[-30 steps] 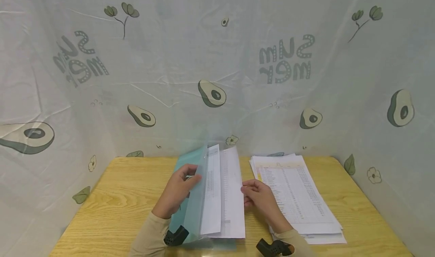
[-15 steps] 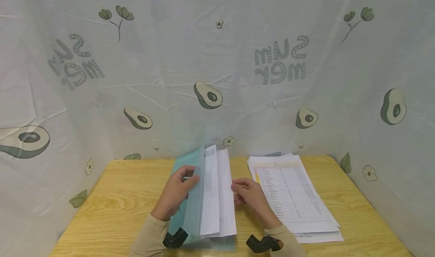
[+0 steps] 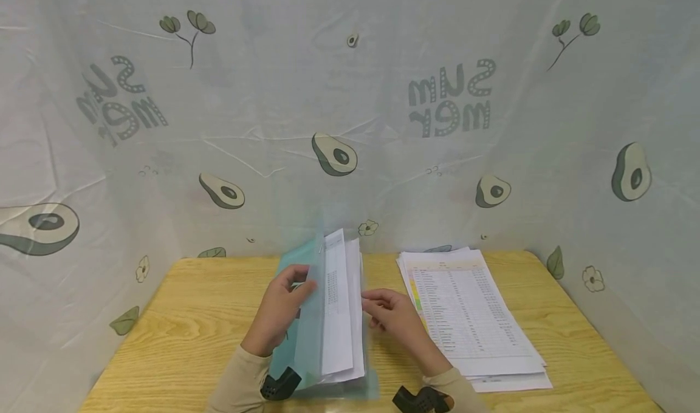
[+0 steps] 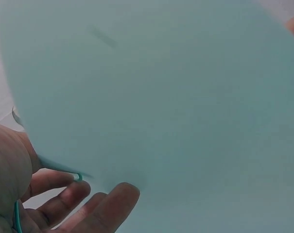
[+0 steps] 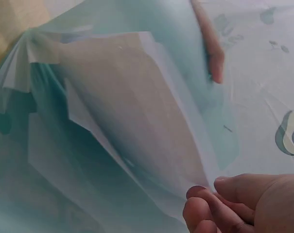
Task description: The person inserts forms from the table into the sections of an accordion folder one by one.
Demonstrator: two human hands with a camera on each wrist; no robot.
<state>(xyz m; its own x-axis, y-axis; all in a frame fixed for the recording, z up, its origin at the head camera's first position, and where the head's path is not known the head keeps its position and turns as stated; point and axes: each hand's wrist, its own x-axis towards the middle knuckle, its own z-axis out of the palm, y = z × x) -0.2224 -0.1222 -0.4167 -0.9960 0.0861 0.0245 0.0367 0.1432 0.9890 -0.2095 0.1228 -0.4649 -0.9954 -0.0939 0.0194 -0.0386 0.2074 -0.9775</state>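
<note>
A translucent teal plastic folder (image 3: 308, 346) stands partly open near the middle of the table. My left hand (image 3: 276, 310) holds its raised front cover, with the thumb on the near face. In the left wrist view the folder cover (image 4: 176, 97) fills most of the picture. Several white printed sheets (image 3: 338, 316) lie inside, slightly fanned. My right hand (image 3: 401, 319) pinches the right edge of the paper between thumb and fingers. The right wrist view shows the sheets (image 5: 132, 92) bowed between teal layers, with that right hand (image 5: 244, 201) at their edge.
A stack of printed sheets (image 3: 476, 316) with coloured row marks lies to the right of my right hand. The wooden table (image 3: 202, 322) is enclosed by a pale curtain (image 3: 262, 97) with avocado prints. Black wrist devices (image 3: 281, 384) sit on both sleeves.
My right hand has moved left, carrying the paper edge closer to the folder's cover. The sheets now overlap more closely. My left hand keeps its hold on the cover, shifting slightly left.
</note>
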